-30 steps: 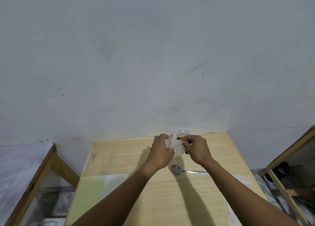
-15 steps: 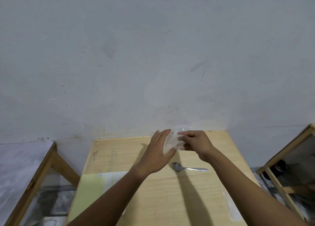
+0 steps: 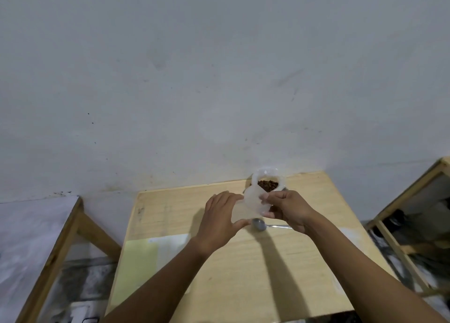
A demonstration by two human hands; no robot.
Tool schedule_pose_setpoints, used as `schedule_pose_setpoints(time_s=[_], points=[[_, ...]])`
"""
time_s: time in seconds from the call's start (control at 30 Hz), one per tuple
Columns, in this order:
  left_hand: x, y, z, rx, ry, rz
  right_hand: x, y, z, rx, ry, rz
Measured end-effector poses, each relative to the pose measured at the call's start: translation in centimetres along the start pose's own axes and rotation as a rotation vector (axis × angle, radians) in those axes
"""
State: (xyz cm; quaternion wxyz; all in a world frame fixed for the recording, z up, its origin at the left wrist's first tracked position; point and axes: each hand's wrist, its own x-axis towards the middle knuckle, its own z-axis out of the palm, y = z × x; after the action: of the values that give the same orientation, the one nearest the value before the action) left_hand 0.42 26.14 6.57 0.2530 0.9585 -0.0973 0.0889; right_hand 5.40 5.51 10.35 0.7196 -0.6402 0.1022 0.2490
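Note:
A thin white translucent piece [image 3: 249,205], like a paper filter or small bag, is held above the wooden table [image 3: 243,261]. My right hand [image 3: 286,209] pinches its right edge between thumb and fingers. My left hand [image 3: 220,219] lies against its left side with fingers mostly straight and the thumb under its lower edge. Behind the piece, a clear plastic container [image 3: 267,182] with dark brown granules stands near the table's far edge. A metal spoon [image 3: 261,224] lies on the table just below my hands.
A pale green sheet and a white sheet [image 3: 143,257] lie on the table's left part. A grey wall rises right behind the table. Another table [image 3: 36,237] stands to the left, and a wooden frame [image 3: 409,215] to the right.
My left hand went from gripping the white piece to lying flatter against it, fingers straighter. The piece has spread out. The container of brown granules now shows behind it.

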Motion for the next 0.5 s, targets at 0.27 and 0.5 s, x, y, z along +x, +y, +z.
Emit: schedule_pose_setpoints(time_s=[0.27, 0.5], points=[[-0.8, -2.6, -0.3, -0.07, -0.045, -0.106, 2.0, 6.7, -5.3, -0.545, 0.317, -0.056], [0.7, -2.8, 0.1, -0.063, -0.095, -0.253, 5.5, 10.7, -7.6, -1.363, 0.23, -0.173]])
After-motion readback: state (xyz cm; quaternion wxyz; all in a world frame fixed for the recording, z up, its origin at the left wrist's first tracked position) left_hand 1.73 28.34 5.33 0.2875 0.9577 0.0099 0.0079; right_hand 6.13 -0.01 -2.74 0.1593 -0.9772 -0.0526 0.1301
